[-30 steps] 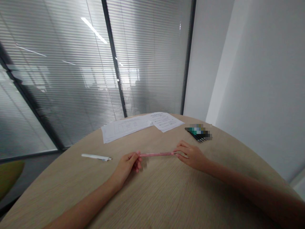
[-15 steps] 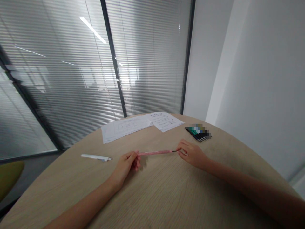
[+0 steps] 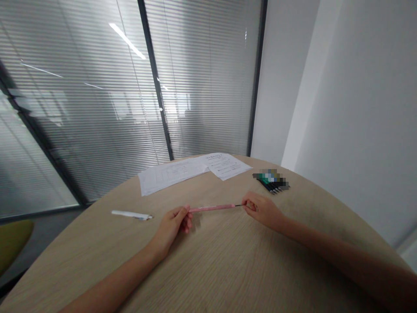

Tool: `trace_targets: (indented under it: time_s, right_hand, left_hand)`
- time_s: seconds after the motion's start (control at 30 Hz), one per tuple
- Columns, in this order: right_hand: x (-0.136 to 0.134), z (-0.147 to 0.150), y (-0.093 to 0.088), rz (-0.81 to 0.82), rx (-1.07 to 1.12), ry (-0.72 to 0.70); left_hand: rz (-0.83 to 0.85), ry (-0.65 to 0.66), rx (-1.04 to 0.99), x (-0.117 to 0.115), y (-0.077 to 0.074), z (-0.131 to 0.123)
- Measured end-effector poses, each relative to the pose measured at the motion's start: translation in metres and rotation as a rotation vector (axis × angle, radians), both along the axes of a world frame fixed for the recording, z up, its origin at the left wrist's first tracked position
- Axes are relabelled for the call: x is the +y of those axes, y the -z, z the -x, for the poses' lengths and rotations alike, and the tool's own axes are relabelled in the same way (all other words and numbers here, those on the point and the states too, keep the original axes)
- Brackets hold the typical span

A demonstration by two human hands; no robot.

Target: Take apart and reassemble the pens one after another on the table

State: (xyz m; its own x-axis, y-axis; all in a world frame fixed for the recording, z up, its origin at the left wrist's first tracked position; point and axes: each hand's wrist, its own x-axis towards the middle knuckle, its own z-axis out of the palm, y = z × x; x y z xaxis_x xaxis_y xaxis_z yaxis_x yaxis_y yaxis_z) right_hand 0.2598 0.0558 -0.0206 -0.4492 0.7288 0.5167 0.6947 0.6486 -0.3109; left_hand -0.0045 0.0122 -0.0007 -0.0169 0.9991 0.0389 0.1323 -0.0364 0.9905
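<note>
A slim pink pen barrel [image 3: 211, 208] is held level above the table, pointing left to right. My left hand [image 3: 174, 221] is closed on its left end, fingers wrapped beneath it and thumb on top. Out of the barrel's right end sticks a thin dark pen refill [image 3: 238, 205]. My right hand [image 3: 263, 211] pinches the refill's outer end between thumb and fingertips, which hide its tip. On the tabletop to the left of my left hand lies a white pen [image 3: 130, 214].
Printed paper sheets [image 3: 176, 173] overlap at the far side of the round wooden table [image 3: 208, 269]. Several dark pens [image 3: 272, 187] lie side by side at the back right, partly blurred out. A yellow-green chair [image 3: 14, 243] stands at the left, beyond the table edge.
My right hand has shifted very slightly, its fingers curling a little more at the refill. My left hand and the pink barrel have hardly moved.
</note>
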Motion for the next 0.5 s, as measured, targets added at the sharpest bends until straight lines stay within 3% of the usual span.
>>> trace_targets:
  time_s: [0.5]
  right_hand:
    - [-0.0079,0.0046,-0.0065,-0.047,-0.083,-0.130]
  left_hand:
    - [0.007,0.006,0.023,-0.0007,-0.0017,-0.0011]
